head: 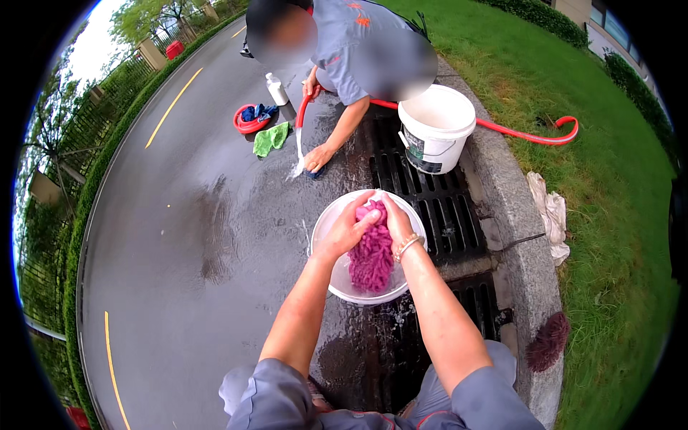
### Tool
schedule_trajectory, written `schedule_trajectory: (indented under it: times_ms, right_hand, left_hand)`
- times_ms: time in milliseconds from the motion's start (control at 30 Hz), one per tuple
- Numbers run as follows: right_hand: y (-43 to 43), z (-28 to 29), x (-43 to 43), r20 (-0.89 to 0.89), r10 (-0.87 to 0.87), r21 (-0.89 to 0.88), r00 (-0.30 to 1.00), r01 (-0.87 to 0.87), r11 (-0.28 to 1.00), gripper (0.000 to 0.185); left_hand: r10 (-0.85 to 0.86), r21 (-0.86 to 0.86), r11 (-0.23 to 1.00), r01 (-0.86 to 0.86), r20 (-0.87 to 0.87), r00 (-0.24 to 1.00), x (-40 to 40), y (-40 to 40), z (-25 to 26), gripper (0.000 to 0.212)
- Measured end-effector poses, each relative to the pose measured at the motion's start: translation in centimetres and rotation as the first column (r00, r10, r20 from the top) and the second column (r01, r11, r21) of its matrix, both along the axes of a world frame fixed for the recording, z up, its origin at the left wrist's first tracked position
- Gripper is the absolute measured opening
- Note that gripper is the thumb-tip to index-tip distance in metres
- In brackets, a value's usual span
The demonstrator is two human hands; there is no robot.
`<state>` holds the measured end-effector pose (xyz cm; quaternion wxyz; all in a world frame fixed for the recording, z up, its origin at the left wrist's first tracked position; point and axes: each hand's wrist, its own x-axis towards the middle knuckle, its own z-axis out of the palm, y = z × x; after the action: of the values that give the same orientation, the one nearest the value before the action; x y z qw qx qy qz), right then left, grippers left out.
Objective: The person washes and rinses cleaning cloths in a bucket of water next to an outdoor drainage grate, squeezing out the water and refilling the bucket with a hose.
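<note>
Both my hands grip a magenta chenille wash mitt (371,263) over a round white basin (336,287). My left hand (348,228) holds its upper left side, thumb across the top. On the right side of the mitt is my right hand (396,220), with a beaded bracelet at the wrist. The mitt's lower part hangs inside the basin, which stands on wet pavement beside the drain grate (446,215). Whether the mitt's tip touches water cannot be told.
A co-worker crouches ahead, holding a red hose (302,110) running water over a dark cloth. A white bucket (438,131) stands on the grate. Near the co-worker lie a green cloth (270,140), a red basin (250,128) and a white bottle (277,90). A dark red mitt (548,342) rests on the curb (529,279).
</note>
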<state>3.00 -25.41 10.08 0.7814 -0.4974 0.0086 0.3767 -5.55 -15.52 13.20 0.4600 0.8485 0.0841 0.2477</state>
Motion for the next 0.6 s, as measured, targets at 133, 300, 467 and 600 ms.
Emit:
schedule_trajectory:
  times_ms: [133,300,467,600]
  right_hand:
    - [-0.8,7.1,-1.2,0.056,-0.141,0.273,0.988,0.12,0.954,0.061]
    - [-2.9,0.3,-5.6,-0.014,-0.561,-0.019,0.827,0.561,0.828,0.055]
    - [-2.7,-3.7,-7.0,-0.492,-0.238,0.053,0.837,0.302,0.952,0.073]
    - [-1.6,-3.0,-7.0,-0.534,-0.05,0.236,0.844,0.205,0.95,0.087]
  left_hand:
    - [-0.001,-0.062,0.998,-0.002,-0.058,0.998,-0.7,0.2,6.2,0.038]
    - [0.263,0.152,0.96,-0.234,-0.21,0.942,-0.6,0.5,-0.2,0.026]
    - [0.092,0.443,0.866,0.232,-0.597,0.797,0.2,1.1,-7.1,0.034]
    - [-0.135,-0.449,0.878,-0.165,-0.565,0.814,-0.1,-0.3,-5.9,0.044]
